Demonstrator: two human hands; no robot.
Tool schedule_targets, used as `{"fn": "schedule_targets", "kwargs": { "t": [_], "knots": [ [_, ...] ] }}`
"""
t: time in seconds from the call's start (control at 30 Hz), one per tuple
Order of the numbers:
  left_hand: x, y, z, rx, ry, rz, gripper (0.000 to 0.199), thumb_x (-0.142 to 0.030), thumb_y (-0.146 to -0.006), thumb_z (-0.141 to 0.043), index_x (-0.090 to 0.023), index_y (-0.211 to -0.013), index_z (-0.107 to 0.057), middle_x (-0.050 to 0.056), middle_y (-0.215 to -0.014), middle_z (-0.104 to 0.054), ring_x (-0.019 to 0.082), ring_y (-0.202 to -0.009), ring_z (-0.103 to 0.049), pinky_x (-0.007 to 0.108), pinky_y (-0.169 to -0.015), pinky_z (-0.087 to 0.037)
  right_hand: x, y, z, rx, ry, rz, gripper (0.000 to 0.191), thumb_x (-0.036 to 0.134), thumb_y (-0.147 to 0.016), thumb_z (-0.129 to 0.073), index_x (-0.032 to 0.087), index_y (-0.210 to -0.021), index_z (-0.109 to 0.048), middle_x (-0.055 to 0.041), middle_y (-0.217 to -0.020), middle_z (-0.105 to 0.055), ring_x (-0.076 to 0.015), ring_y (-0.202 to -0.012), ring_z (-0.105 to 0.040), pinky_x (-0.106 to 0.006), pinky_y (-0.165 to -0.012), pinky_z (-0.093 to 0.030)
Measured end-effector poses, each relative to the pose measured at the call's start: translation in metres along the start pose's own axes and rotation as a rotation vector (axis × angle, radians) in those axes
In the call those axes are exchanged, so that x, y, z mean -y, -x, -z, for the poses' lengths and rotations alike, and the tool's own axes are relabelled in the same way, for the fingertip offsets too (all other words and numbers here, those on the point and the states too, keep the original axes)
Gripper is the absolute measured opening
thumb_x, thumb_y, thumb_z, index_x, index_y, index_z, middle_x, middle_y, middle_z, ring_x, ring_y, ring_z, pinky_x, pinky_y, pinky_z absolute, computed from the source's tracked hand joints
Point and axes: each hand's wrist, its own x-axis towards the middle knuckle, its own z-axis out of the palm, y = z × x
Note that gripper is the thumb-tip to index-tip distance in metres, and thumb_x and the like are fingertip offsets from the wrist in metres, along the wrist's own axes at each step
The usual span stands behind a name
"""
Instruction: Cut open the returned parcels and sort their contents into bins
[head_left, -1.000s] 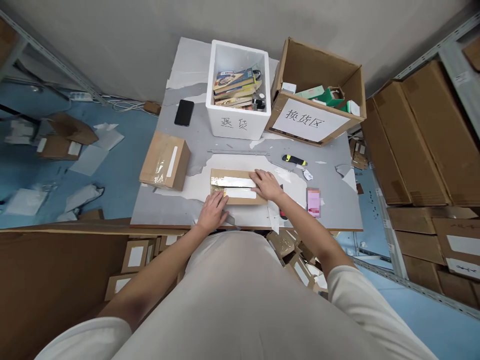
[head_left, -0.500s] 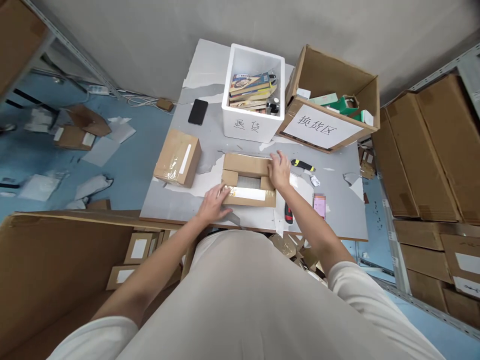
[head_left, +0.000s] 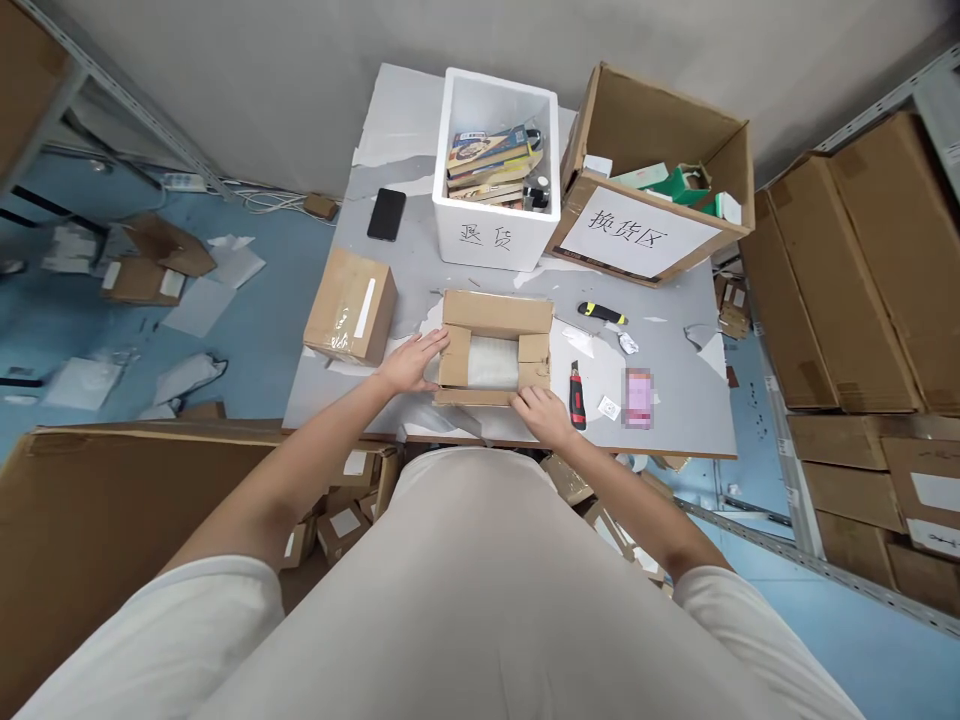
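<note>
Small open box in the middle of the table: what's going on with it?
Two bare hands are at the small box: the left hand touches its left side, the right hand its near right corner. Its long flaps are open, and the short ones lie inward at both ends. Something pale shows between them. A red-and-black knife lies to the right, a taped box to the left.

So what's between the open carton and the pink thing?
In the head view, a red-and-black cutter, nearer the carton, and a small white scrap.
</note>
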Motion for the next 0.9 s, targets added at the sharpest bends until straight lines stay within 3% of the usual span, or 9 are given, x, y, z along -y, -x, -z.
{"fn": "schedule_targets", "kwargs": {
  "t": [0.1, 0.2, 0.3, 0.37, 0.5, 0.57, 0.67, 0.8, 0.9],
  "knots": [
    [-0.003, 0.000, 0.012, 0.048, -0.051, -0.001, 0.095, -0.039, -0.068, -0.065, -0.011, -0.148, -0.022, 0.017, -0.155, -0.023, 0.030, -0.143, -0.023, 0.047, -0.115, -0.019, 0.007, 0.023, -0.015, -0.007, -0.116, 0.088, 0.036, 0.016, -0.093, -0.042, 0.013, -0.127, -0.053, -0.0179, -0.139, -0.047, -0.0272, -0.129, -0.041, -0.044, -0.102, -0.035],
    [-0.014, -0.001, 0.029, 0.075, -0.154, 0.009, 0.081, -0.030, -0.068, -0.061, -0.013, -0.143, -0.035, 0.016, -0.151, -0.033, 0.032, -0.139, -0.030, 0.050, -0.112, -0.021, -0.001, 0.028, -0.011, 0.033, -0.273, 0.115, 0.038, 0.025, -0.093, -0.044, 0.012, -0.127, -0.055, -0.0165, -0.145, -0.042, -0.0253, -0.133, -0.039, -0.039, -0.104, -0.036],
    [-0.040, -0.015, 0.041, 0.036, -0.242, 0.081, 0.044, -0.028, -0.075, -0.052, -0.012, -0.115, -0.061, 0.018, -0.122, -0.061, 0.032, -0.118, -0.053, 0.049, -0.103, -0.030, -0.020, 0.002, 0.014, 0.023, -0.315, -0.044, 0.035, 0.026, -0.096, -0.038, 0.017, -0.124, -0.056, -0.0121, -0.127, -0.058, -0.0210, -0.113, -0.057, -0.033, -0.092, -0.045],
    [-0.061, -0.033, 0.041, 0.043, -0.246, 0.032, 0.032, -0.031, -0.081, -0.048, -0.013, -0.099, -0.067, 0.017, -0.103, -0.068, 0.029, -0.103, -0.061, 0.044, -0.094, -0.037, -0.032, -0.030, 0.032, 0.036, -0.235, -0.090, 0.035, 0.027, -0.093, -0.044, 0.015, -0.123, -0.056, -0.0134, -0.119, -0.061, -0.0234, -0.107, -0.058, -0.034, -0.088, -0.046],
    [-0.092, -0.071, 0.030, 0.245, -0.275, -0.165, 0.029, -0.038, -0.076, -0.059, -0.016, -0.092, -0.070, 0.014, -0.098, -0.071, 0.027, -0.097, -0.063, 0.038, -0.090, -0.038, -0.035, -0.089, 0.045, 0.319, 0.026, 0.078, 0.046, 0.031, -0.082, -0.059, 0.010, -0.123, -0.056, -0.0177, -0.117, -0.062, -0.0297, -0.106, -0.058, -0.042, -0.097, -0.037],
    [-0.098, -0.077, 0.026, 0.321, -0.338, -0.144, 0.027, -0.038, -0.072, -0.064, -0.016, -0.086, -0.072, 0.015, -0.094, -0.072, 0.028, -0.095, -0.063, 0.042, -0.094, -0.034, -0.029, -0.100, 0.043, 0.422, 0.158, 0.076, 0.048, 0.029, -0.079, -0.061, 0.008, -0.122, -0.058, -0.0204, -0.115, -0.062, -0.0320, -0.106, -0.057, -0.047, -0.099, -0.033],
    [-0.099, -0.066, 0.026, 0.289, -0.375, -0.116, 0.024, -0.037, -0.071, -0.065, -0.018, -0.083, -0.074, 0.015, -0.091, -0.072, 0.033, -0.099, -0.061, 0.053, -0.104, -0.021, -0.025, -0.090, 0.043, 0.389, 0.268, 0.050, 0.037, 0.025, -0.081, -0.055, 0.010, -0.113, -0.065, -0.0212, -0.111, -0.064, -0.0340, -0.108, -0.055, -0.053, -0.103, -0.025],
    [-0.087, -0.025, 0.026, 0.098, -0.381, 0.174, 0.052, -0.045, -0.072, -0.062, -0.017, -0.116, -0.066, 0.019, -0.118, -0.064, 0.044, -0.123, -0.044, 0.065, -0.107, 0.004, -0.048, -0.051, 0.043, 0.352, 0.296, -0.144, 0.039, 0.020, -0.084, -0.046, 0.012, -0.118, -0.064, -0.0213, -0.119, -0.063, -0.0369, -0.113, -0.053, -0.059, -0.108, -0.014],
    [-0.067, 0.002, 0.017, 0.012, -0.289, 0.278, 0.093, -0.064, -0.073, -0.054, -0.008, -0.144, -0.035, 0.025, -0.149, -0.032, 0.044, -0.140, -0.018, 0.063, -0.109, 0.005, -0.072, -0.023, 0.030, 0.324, 0.111, -0.209, 0.058, 0.034, -0.090, -0.041, 0.008, -0.143, -0.038, -0.0247, -0.149, -0.033, -0.0379, -0.131, -0.039, -0.056, -0.106, -0.024]
  ]
}}
